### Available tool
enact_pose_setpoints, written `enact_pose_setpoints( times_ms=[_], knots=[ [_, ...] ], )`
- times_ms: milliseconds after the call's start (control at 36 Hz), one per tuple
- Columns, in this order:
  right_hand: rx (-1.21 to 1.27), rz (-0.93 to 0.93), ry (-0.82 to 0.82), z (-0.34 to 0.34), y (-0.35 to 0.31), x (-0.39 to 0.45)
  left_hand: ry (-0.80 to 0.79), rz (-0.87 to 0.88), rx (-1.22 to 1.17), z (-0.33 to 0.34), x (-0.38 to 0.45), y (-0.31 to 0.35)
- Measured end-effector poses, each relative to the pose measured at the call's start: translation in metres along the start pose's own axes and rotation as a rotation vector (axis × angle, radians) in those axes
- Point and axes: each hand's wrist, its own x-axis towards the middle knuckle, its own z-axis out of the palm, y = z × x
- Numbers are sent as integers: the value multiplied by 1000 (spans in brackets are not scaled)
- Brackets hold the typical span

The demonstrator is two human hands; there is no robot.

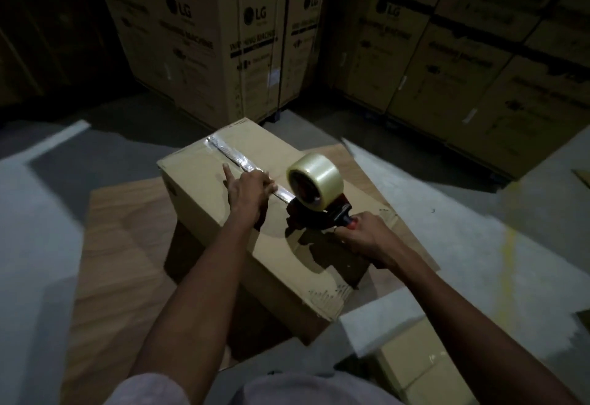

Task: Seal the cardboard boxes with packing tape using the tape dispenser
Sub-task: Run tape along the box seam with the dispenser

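Note:
A brown cardboard box (204, 200) lies on the floor in front of me, flaps closed. A shiny strip of clear tape (233, 154) runs along its top seam from the far edge toward me. My left hand (247, 189) presses flat on the tape, fingers straight. The tape dispenser (314, 195), red and black with a large clear roll, stands on the box top just behind that hand. My right hand (360, 234) grips its handle.
The box rests on flat cardboard sheets (118, 245) spread over a grey concrete floor. Tall stacked appliance cartons (204, 37) wall in the back and right. Another small box (412, 363) sits at the lower right near my leg.

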Motion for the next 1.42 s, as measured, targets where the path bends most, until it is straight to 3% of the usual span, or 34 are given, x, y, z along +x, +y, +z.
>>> enact_pose_setpoints(
  times_ms=[333, 528, 806, 1222, 1417],
  knots=[
    [167, 12, -59, -1, 28, -10, 1, 58, -68, 7, -1, 1],
    [216, -19, -67, 2, 31, -8, -19, -45, -253, 11, -12, 20],
    [235, -67, -68, 1, 27, -9, -52, -102, -260, 9, -27, 44],
    [67, -164, -77, -12, 27, -10, -11, -98, -146, 14, -30, 40],
    [216, -170, -132, -13, 53, -13, 22, -103, -139, 13, -36, 47]
  ],
)
